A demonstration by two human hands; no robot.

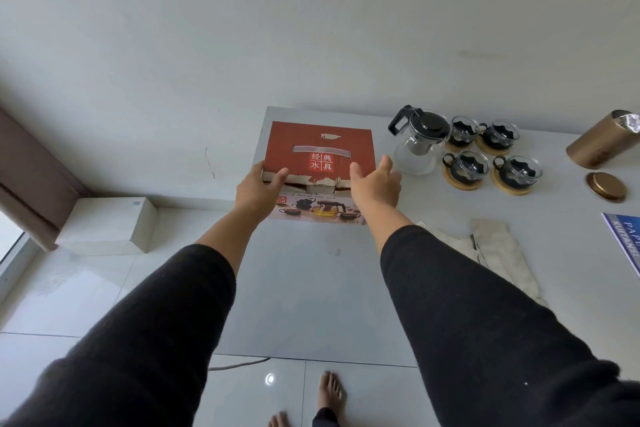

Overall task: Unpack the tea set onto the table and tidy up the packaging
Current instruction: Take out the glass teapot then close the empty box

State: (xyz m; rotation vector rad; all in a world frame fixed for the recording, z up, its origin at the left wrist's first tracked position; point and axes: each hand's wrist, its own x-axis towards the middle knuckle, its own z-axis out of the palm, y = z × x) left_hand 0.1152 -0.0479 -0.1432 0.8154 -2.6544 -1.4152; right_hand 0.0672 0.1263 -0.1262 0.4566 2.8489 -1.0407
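Observation:
The red tea-set box (320,146) stands closed at the far left of the grey table (311,288). My left hand (258,189) grips its near left top corner, thumb on the lid. My right hand (375,180) hovers with fingers spread at the box's near right corner; whether it touches the box is unclear. To the right of the box stand the glass teapot (417,140) with a black lid and several glass cups (464,168) on wooden coasters.
A gold tin (602,142) lies tilted at the far right with its lid (606,186) beside it. Crumpled wrapping paper (498,253) and a blue booklet (627,239) lie on the table's right. A white box (104,229) sits on the floor at left.

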